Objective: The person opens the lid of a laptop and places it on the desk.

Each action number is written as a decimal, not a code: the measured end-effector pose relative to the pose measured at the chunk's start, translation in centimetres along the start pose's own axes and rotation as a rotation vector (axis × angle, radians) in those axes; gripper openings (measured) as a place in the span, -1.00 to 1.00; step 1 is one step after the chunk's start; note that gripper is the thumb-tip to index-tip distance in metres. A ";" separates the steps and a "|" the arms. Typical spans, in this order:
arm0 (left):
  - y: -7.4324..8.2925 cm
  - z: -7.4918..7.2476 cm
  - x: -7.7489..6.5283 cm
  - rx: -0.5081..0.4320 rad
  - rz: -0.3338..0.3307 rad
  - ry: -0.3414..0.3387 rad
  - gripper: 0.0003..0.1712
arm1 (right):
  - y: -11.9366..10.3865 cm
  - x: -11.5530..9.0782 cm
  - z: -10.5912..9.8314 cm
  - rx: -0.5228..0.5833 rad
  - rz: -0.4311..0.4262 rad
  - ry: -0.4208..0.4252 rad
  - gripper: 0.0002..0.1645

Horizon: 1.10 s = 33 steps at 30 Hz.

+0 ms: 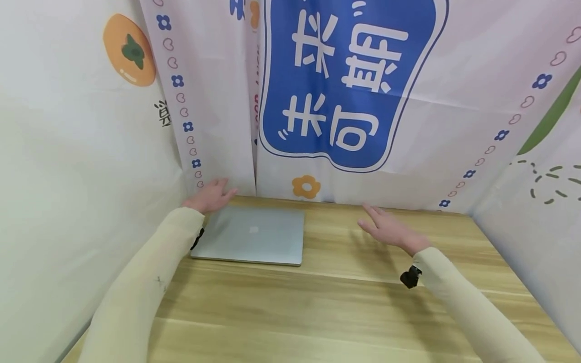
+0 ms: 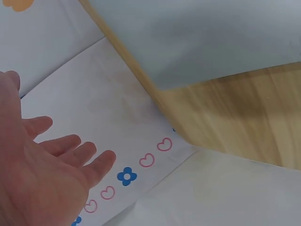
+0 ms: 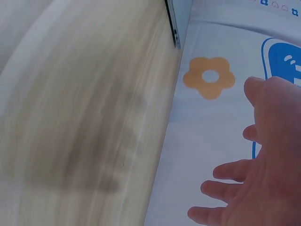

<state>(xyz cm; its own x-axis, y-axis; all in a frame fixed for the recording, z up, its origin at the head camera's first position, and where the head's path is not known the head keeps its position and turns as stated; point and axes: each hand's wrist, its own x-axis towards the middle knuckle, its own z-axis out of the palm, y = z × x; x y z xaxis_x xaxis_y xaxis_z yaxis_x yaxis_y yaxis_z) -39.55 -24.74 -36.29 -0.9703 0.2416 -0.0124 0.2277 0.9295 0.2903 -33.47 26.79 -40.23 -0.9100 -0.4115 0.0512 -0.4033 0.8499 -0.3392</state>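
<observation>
A closed silver laptop [image 1: 254, 237] lies flat on the wooden table, toward its back left. Above the laptop's back left corner is my left hand [image 1: 211, 195], holding nothing. In the left wrist view its fingers [image 2: 101, 167] are loosely spread, apart from the laptop [image 2: 202, 42]. Over the table to the right of the laptop, my right hand [image 1: 389, 228] hovers with a shadow beneath it. The right wrist view shows its fingers [image 3: 225, 190] extended and nothing in the palm. Only an edge of the laptop [image 3: 174, 23] shows there.
The wooden table [image 1: 272, 307] meets a printed cloth [image 1: 218, 101] hanging at its back. White cloth walls [image 1: 54, 176] stand close on the left and right. A black wrist device [image 1: 411, 277] sits at the right sleeve.
</observation>
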 end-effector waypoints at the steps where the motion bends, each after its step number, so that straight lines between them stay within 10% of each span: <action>1: 0.0 0.0 0.0 -0.007 -0.001 0.004 0.08 | -0.2 0.1 0.2 0.001 -0.013 0.008 -0.10; 33: -1.1 2.9 -0.2 -0.080 -0.150 -0.050 -0.07 | -7.7 1.9 5.4 0.218 -0.114 0.003 -0.08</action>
<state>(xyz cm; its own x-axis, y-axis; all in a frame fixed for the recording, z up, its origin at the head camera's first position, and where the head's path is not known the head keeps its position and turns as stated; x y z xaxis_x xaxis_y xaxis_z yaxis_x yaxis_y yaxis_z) -39.32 -25.00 -39.42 -0.9872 0.1171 -0.1078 0.0715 0.9314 0.3570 -31.58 17.63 -42.61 -0.8601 -0.4995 0.1034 -0.4735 0.7064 -0.5261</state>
